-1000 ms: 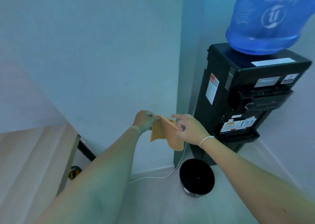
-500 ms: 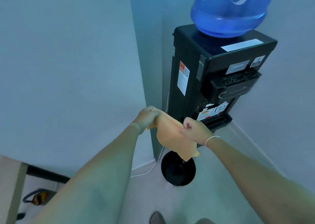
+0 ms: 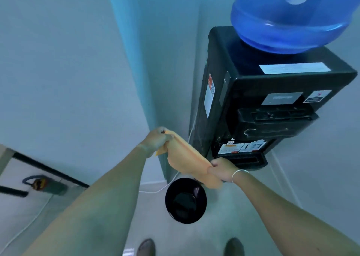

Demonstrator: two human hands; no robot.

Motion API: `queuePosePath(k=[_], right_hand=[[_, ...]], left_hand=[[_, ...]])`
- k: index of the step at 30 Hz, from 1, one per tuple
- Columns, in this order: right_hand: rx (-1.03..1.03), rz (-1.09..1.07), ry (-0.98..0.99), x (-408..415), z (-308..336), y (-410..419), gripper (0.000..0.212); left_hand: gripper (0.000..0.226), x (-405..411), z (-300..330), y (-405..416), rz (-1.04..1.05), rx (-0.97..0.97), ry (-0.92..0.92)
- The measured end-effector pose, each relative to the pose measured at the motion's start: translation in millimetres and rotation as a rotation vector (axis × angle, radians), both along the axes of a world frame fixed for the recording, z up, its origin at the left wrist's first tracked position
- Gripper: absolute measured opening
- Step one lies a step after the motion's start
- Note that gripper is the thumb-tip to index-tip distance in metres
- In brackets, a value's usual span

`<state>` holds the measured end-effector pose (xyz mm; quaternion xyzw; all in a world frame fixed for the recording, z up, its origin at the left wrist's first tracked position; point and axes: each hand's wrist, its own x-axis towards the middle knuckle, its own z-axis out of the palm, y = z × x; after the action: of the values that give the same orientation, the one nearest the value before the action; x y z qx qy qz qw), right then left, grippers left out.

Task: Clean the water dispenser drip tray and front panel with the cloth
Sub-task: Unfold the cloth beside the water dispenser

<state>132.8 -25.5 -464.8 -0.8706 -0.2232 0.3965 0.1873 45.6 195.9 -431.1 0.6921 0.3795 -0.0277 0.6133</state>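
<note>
I hold the orange cloth [image 3: 187,158] stretched between both hands to open it flat before wiping. My left hand [image 3: 157,140] pinches its upper corner with curled fingers; my right hand [image 3: 222,170] grips the lower edge in a closed fist, just in front of the drip tray [image 3: 247,161] at the foot of the water dispenser [image 3: 253,99]. Compared with half a second ago, the dispenser is nearer and my right hand has reached tray level. The front panel [image 3: 272,123] is untouched.
</note>
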Motion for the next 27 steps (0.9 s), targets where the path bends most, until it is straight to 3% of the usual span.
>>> queuePosePath(k=[4,12,15,18,23,27], right_hand=[[0.037,0.121,0.018,33,-12,-27,0.012],[-0.058,0.191,-0.023,55,-35,-72,0.023],[-0.050,0.159,-0.054,56,-45,-77,0.023],[-0.042,0.146,-0.057,55,-53,-83,0.031],[-0.025,0.151,-0.005,62,-75,-94,0.023],[0.013,0.180,0.036,72,-108,-101,0.016]], left_hand=[[0.015,2,-16,-38,0.174,-0.008,-0.001],[0.025,-20,-51,-94,0.294,0.000,0.091],[0.021,-20,-63,-100,0.260,0.016,0.126],[0.032,-20,-73,-107,0.171,0.061,0.207],[0.029,-28,-92,-120,0.049,0.156,0.275],[0.022,-25,-114,-133,0.078,0.149,0.316]])
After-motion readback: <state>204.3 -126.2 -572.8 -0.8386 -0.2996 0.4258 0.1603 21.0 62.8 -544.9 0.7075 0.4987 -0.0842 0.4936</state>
